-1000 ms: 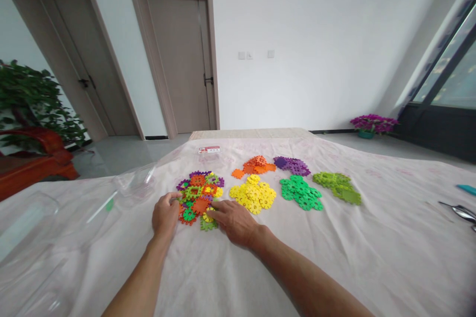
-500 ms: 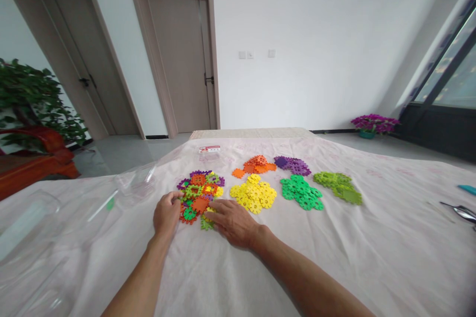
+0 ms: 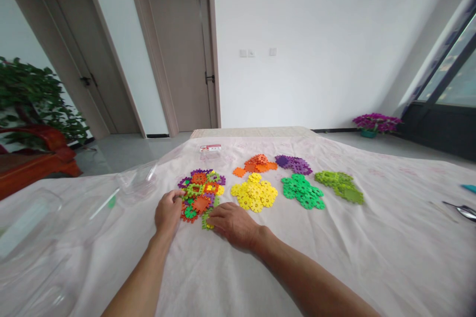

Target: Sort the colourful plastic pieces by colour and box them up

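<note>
A mixed pile of plastic building pieces (image 3: pixel 201 203), squares and notched flower discs in orange, lime, purple, green and yellow, lies on the cloth between my hands. At its left edge rests my left hand (image 3: pixel 168 212), fingers curled in; what lies between the fingertips is hidden. My right hand (image 3: pixel 235 225) reaches into the near right side of the pile, fingers together and bent down on a yellow flower disc (image 3: pixel 209 226). That disc lies over a lime square piece (image 3: pixel 204 219) and is mostly covered by the fingers.
Single-colour heaps lie beyond and to the right: yellow (image 3: pixel 255 193), orange (image 3: pixel 258 163), purple (image 3: pixel 297 165), green (image 3: pixel 303 192) and lime (image 3: pixel 340 185). Clear plastic containers (image 3: pixel 85 208) stand at left. A labelled clear package (image 3: pixel 210 148) lies behind the pile; scissors (image 3: pixel 464 212) lie far right.
My right fingers have drawn together and down onto the yellow disc at the pile's near edge, uncovering pieces above them. My left hand stays at the left edge. The view shifts slightly.
</note>
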The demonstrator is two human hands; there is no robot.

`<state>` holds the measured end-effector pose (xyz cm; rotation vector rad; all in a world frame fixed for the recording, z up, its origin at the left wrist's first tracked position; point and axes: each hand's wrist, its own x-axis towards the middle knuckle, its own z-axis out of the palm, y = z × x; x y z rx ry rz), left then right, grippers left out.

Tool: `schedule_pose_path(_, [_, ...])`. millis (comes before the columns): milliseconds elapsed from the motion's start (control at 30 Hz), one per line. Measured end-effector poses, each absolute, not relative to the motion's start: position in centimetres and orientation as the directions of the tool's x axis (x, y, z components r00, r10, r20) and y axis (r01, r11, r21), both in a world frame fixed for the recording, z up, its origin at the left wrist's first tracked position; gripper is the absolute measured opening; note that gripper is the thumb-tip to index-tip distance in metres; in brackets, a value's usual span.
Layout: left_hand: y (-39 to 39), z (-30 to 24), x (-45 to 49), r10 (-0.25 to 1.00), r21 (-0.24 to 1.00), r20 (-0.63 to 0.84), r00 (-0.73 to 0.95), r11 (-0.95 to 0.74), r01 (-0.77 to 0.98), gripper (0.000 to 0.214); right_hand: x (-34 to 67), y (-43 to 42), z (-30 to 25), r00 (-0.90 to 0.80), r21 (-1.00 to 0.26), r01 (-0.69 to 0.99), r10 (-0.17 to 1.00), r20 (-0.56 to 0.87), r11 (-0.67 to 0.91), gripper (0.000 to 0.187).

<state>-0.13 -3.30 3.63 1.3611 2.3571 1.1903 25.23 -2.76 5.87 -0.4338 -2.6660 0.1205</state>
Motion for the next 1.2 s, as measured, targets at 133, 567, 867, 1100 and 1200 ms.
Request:
schedule_pose_path(133, [-3.2, 3.6, -0.2, 0.788, 0.710, 0.235, -0.568, 0.260, 0.654, 0.031, 25.3, -2.7, 5.3, -0.845, -0.144, 0.307, 0.339, 0.413, 0.941, 0.018])
schedule_pose_path(567, [-3.3, 3.5, -0.2, 0.787, 0.722, 0.229, -0.573, 0.257, 0.642, 0.030, 30.2, 1.4, 5.3, -0.222, -0.389, 0.678, 0.679, 0.700, 0.623, 0.025])
schedule_pose_path(867, [-3.2, 3.3, -0.3, 0.786, 0.719, 0.230, -0.574, 0.260, 0.644, 0.030, 30.3, 0.8, 5.8, -0.349, -0.319, 0.608, 0.606, 0.715, 0.727, 0.024])
schedule_pose_path(1100, [-3.2, 3.3, -0.3, 0.789, 0.716, 0.237, -0.566, 0.251, 0.651, 0.030, 27.0, -1.9, 6.0, -0.781, -0.206, 0.337, 0.396, 0.484, 0.918, 0.040])
schedule_pose_path(1200, [-3.2, 3.4, -0.3, 0.791, 0.720, 0.235, -0.566, 0.250, 0.648, 0.030, 26.6, -2.3, 5.9, -0.836, -0.168, 0.333, 0.373, 0.403, 0.928, 0.043])
